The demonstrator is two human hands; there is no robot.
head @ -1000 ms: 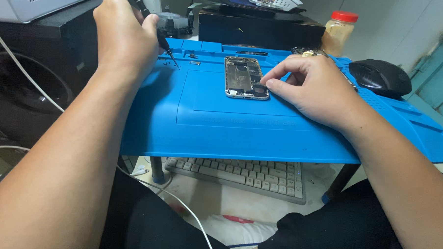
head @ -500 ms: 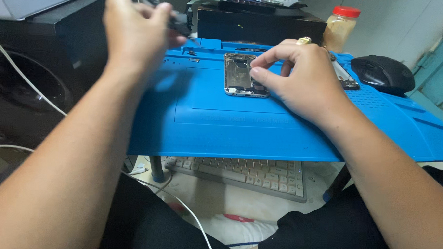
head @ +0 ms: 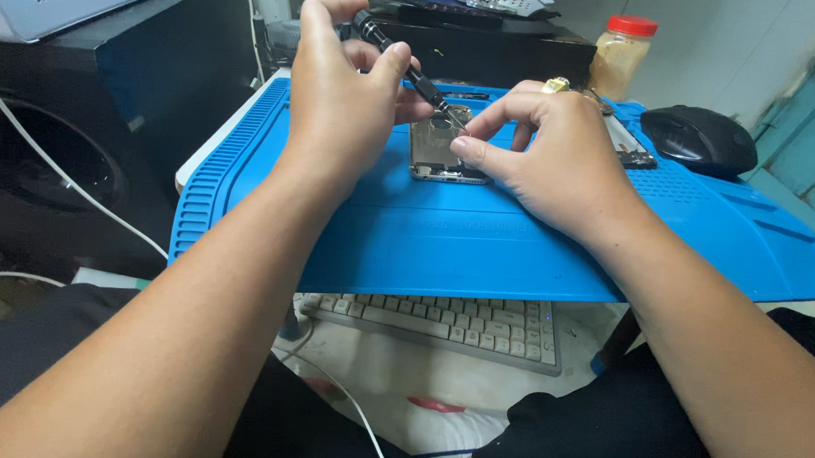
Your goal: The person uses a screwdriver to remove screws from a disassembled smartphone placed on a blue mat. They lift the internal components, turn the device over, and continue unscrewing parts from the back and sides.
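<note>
Left hand: fingers grasp screwdriver, tip angled down into phone.
Right hand: fingers pinch phone's edge, steadying it on mat.

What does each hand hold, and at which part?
Left hand holds the screwdriver by its black handle; right hand steadies the opened phone at its edge.

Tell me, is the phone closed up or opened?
Opened. The phone lies flat on the blue mat with its insides showing, while the left hand points a screwdriver into it.
</note>
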